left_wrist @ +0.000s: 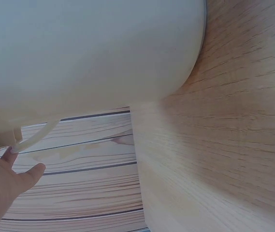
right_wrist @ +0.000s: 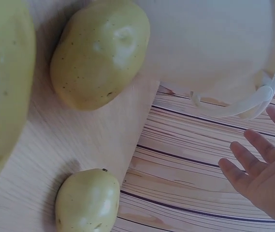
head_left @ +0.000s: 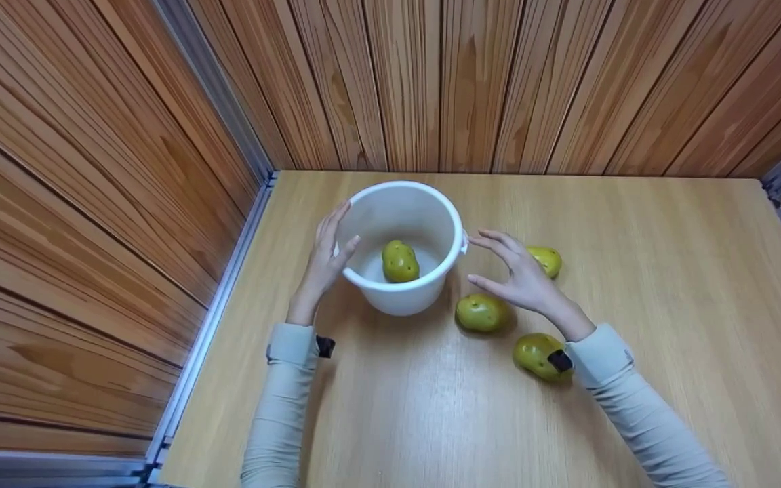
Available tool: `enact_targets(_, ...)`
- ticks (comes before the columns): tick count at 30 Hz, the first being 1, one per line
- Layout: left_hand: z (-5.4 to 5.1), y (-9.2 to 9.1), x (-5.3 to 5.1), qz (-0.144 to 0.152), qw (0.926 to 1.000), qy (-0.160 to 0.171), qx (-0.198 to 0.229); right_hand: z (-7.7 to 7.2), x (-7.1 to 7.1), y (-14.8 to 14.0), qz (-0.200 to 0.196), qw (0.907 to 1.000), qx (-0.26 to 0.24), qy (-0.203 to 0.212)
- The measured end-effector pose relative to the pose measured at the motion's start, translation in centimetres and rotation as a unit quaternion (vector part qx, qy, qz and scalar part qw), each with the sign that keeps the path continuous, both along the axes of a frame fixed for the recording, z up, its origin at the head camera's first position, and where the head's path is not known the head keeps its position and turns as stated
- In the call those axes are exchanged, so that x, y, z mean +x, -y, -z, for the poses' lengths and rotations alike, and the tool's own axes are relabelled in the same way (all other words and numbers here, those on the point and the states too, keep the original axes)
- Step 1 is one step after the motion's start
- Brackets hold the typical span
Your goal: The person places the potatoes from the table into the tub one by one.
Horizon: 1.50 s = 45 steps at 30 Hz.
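Note:
A white bucket (head_left: 401, 298) stands on the table with one yellow-green potato (head_left: 401, 262) inside it. At its left rim is my left hand (head_left: 326, 254), fingers extended along the outside and thumb apart from them. In the left wrist view the fingers of the left hand (left_wrist: 2, 181) touch the bucket near its handle mount. My right hand (head_left: 519, 274) reaches toward the bucket's right side with its fingers spread, holding nothing. Its fingertips are close to the rim; contact is unclear. Below it lies a potato (head_left: 482, 313); another potato (head_left: 548, 261) is partly hidden behind it.
A third loose potato (head_left: 536, 356) lies under the right wrist, partly covered by the black wrist camera (head_left: 560, 360). Wood-plank walls (head_left: 404, 88) bound the table (head_left: 390, 407) at the back and left. The bucket's handle (right_wrist: 231, 110) hangs along its side.

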<state>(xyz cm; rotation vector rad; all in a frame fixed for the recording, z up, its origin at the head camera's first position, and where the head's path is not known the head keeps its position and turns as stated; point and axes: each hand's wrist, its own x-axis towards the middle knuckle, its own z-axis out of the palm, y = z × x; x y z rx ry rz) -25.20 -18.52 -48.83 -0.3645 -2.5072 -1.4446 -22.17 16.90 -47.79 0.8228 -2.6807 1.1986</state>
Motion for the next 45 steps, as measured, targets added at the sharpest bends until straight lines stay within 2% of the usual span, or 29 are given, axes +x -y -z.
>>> enact_targets(6,0.1,0.0,0.1,-0.004,0.9999,0.01,0.0,0.4,0.1,-0.3,-0.003,1.0,0.008,0.002)
enact_targets(14,0.1,0.1,0.1,-0.006,1.0,0.003,0.0,0.9,0.5,-0.8,0.001,0.9998,0.006,0.019)
enact_targets(22,0.0,0.0,0.1,-0.011,0.9999,0.011,-0.005,1.4,0.7,-1.1,-0.006,0.9996,0.023,0.013)
enact_targets(28,0.0,0.0,0.1,-0.01,0.9999,0.006,-0.005,1.8,0.9,-1.3,-0.016,0.9988,0.043,0.014)
enact_targets(36,0.0,0.0,0.2,-0.012,0.9999,0.01,-0.001,2.0,1.1,-1.4,-0.011,0.9983,0.052,0.023)
enact_targets(41,0.0,0.0,0.1,-0.011,0.9999,-0.001,-0.001,2.2,1.3,-1.3,-0.01,0.9984,0.053,0.018)
enact_targets(45,-0.1,0.0,0.1,-0.006,1.0,0.002,-0.002,2.5,1.4,-1.4,-0.013,0.9975,0.063,0.03)
